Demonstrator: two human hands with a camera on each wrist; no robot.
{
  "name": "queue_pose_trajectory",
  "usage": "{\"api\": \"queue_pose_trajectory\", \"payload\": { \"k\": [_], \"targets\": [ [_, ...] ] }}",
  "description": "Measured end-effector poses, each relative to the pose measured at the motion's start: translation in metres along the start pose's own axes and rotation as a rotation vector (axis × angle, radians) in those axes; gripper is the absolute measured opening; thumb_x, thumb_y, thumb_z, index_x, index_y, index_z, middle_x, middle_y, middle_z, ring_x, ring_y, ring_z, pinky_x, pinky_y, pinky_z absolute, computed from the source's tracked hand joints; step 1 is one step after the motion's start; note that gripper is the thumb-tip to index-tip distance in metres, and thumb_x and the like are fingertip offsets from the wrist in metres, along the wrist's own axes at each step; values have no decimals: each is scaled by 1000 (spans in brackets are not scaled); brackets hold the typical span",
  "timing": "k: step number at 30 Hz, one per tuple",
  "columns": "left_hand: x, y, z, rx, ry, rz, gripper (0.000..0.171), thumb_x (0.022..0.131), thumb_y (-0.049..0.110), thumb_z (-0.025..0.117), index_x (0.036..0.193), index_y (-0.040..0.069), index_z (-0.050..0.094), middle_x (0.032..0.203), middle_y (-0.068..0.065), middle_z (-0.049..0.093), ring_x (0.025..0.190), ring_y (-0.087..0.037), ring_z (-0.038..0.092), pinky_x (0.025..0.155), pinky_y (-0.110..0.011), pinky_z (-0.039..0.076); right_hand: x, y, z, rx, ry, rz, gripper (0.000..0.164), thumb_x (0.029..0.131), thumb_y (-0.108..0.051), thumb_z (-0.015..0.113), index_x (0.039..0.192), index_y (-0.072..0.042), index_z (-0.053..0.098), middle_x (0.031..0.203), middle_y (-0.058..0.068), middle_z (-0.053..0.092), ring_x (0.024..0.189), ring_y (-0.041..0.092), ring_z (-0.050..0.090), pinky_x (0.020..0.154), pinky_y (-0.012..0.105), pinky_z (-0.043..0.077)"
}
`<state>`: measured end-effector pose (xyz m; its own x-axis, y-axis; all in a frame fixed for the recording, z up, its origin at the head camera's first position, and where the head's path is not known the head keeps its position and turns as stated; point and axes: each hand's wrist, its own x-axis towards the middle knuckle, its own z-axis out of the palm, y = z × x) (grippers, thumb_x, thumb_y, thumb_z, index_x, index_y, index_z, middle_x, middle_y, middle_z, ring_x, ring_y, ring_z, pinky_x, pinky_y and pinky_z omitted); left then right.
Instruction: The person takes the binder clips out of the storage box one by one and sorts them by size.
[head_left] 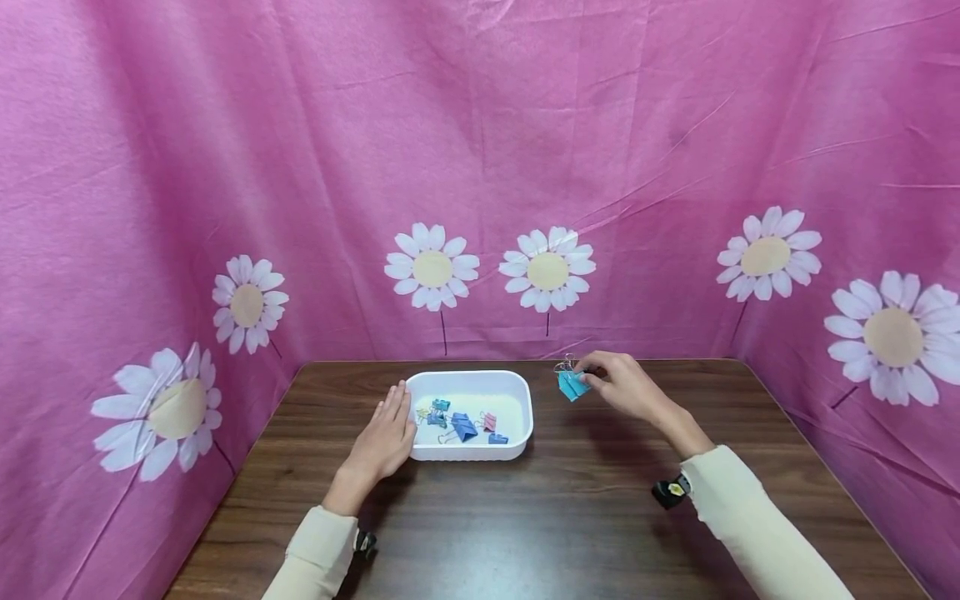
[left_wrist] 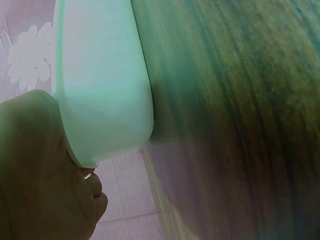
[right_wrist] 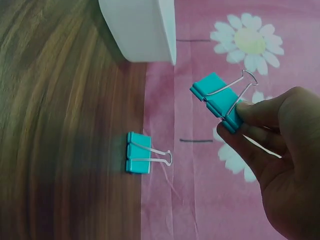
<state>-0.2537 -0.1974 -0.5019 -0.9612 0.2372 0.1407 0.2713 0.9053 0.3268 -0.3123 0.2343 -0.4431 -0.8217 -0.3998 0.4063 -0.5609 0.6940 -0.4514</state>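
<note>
My right hand (head_left: 622,385) pinches a teal binder clip (right_wrist: 216,99) by one end between thumb and fingers, holding it above the table to the right of the white tray (head_left: 468,452). A second teal binder clip (right_wrist: 139,154) sits on the tabletop near its far edge, its wire handle sticking up; in the head view the two clips overlap. With fingers extended, my left hand (head_left: 384,437) rests along the left side of the tray. Inside lie several small binder clips, among them a blue one (head_left: 463,427) and a pink one (head_left: 490,422).
The brown wooden table (head_left: 480,533) carries the tray near its back edge. A pink cloth (head_left: 480,125) printed with white daisies hangs close behind and at both sides. Dark wrist devices (head_left: 670,492) sit under the cream sleeves.
</note>
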Motion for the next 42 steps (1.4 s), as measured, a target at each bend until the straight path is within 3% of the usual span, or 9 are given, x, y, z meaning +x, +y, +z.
{"api": "queue_pose_trajectory", "payload": {
  "k": [10, 35, 42],
  "targets": [
    [0, 0, -1, -4, -5, -3, 60, 112, 18, 40, 163, -12, 28, 176, -26, 20, 164, -43, 20, 135, -57, 22, -10, 23, -5, -9, 47, 49, 11, 97, -4, 74, 106, -7, 80, 104, 6, 80, 93, 20, 73, 81, 42, 60],
    [0, 1, -2, -4, 0, -1, 60, 111, 17, 39, 161, -13, 30, 174, -27, 22, 163, -45, 22, 134, -58, 23, -17, 76, -2, 12, 11, 216, 17, 103, -5, 67, 116, -2, 78, 110, 18, 79, 93, 25, 72, 78, 39, 58],
    [-1, 2, -2, -3, 8, 4, 61, 110, 18, 39, 161, -14, 30, 174, -27, 23, 163, -45, 22, 134, -58, 23, -15, 90, 1, 38, 10, 300, 20, 106, -8, 63, 121, 0, 74, 108, 21, 78, 76, 18, 59, 70, 32, 47]
  ]
}}
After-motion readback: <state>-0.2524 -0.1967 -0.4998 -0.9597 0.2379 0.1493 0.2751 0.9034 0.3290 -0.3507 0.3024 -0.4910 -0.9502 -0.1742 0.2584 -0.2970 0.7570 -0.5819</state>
